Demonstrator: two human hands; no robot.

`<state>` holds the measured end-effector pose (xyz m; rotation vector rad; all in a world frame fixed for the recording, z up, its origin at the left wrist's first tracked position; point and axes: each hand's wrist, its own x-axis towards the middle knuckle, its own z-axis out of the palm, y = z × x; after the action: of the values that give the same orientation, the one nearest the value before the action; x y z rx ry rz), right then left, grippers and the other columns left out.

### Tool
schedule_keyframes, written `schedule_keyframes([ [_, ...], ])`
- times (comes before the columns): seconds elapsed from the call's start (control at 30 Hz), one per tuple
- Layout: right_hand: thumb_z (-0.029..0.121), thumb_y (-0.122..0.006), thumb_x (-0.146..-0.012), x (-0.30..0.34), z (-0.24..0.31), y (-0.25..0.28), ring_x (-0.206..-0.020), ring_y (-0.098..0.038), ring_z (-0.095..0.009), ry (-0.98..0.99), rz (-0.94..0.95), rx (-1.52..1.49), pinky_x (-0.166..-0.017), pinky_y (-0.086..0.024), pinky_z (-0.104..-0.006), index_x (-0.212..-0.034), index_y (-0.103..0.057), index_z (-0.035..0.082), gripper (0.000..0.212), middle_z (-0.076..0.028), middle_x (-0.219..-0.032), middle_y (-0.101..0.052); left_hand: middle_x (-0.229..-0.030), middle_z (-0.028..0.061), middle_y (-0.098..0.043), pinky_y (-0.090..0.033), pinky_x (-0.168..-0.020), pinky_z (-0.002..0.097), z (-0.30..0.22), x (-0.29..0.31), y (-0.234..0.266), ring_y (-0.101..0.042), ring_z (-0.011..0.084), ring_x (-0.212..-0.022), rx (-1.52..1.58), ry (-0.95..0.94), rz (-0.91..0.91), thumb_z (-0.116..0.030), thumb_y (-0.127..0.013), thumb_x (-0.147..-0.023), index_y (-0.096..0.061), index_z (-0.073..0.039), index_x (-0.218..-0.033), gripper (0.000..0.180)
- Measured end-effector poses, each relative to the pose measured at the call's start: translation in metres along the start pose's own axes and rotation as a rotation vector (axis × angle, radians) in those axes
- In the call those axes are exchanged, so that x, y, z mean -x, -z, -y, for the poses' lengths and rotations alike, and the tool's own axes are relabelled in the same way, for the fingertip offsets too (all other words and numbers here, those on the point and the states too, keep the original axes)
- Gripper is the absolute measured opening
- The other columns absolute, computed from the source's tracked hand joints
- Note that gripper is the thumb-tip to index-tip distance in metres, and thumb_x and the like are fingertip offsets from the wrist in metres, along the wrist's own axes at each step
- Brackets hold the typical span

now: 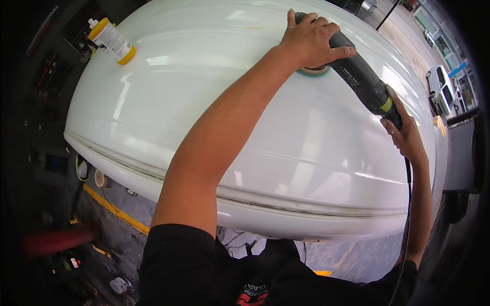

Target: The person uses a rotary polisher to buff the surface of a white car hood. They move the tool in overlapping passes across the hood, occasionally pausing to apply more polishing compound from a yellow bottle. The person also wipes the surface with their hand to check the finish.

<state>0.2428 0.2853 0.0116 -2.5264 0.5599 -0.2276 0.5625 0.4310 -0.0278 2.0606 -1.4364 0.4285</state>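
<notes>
A black corded polisher (pixel 361 79) rests with its round green-edged pad (pixel 314 72) on a glossy white vehicle roof (pixel 214 127). My left hand (pixel 312 40) is wrapped over the polisher's head, above the pad. Farther back along the tool, my right hand (pixel 403 125) grips the rear of its body, by a yellow-green band. From there a black cord (pixel 409 173) hangs down along my right forearm. Most of the pad is hidden beneath the tool's head and my left hand.
On the roof's far left stands a yellow-and-white bottle (pixel 111 41). A dark trim channel (pixel 286 207) runs along the roof's near side. Below lies a grey floor with a yellow line (pixel 115 209). Parked at the right is a white vehicle (pixel 440 89).
</notes>
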Motion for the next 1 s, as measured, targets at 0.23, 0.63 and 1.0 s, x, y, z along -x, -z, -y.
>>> schedule_keyframes([
  [0.23, 0.031, -0.075, -0.100, -0.138, 0.065, -0.091, -0.087, -0.078, -0.029, 0.283, -0.053, 0.275, -0.083, -0.064, -0.0409, -0.164, -0.038, 0.042, 0.075, -0.016, -0.107, -0.078, -0.147, 0.0211, -0.060, -0.030, -0.122, 0.0535, 0.150, 0.035, 0.077, -0.048, 0.0404, -0.144, -0.205, 0.055, -0.089, -0.061, -0.057, -0.101, -0.059, -0.004, -0.144, 0.072],
  [0.63, 0.035, -0.065, -0.104, -0.165, 0.118, 0.001, -0.073, -0.065, -0.018, -0.005, 0.287, 0.288, -0.062, -0.056, -0.0351, -0.171, -0.022, 0.031, 0.079, -0.009, -0.089, -0.067, -0.134, 0.0241, -0.067, -0.047, -0.107, 0.0511, 0.154, -0.052, 0.041, -0.062, 0.0444, -0.125, -0.052, 0.189, 0.063, -0.063, -0.055, -0.101, -0.065, -0.002, -0.134, 0.071],
  [1.0, 0.033, -0.064, -0.103, -0.176, 0.101, -0.026, -0.066, -0.066, -0.022, -0.044, 0.180, 0.201, -0.058, -0.058, -0.0388, -0.170, -0.026, 0.028, 0.076, -0.013, -0.084, -0.068, -0.130, 0.0304, -0.066, -0.047, -0.107, 0.0509, 0.178, -0.084, 0.022, -0.061, 0.0446, -0.126, -0.044, 0.102, 0.023, -0.053, -0.061, -0.100, -0.066, 0.001, -0.125, 0.060],
])
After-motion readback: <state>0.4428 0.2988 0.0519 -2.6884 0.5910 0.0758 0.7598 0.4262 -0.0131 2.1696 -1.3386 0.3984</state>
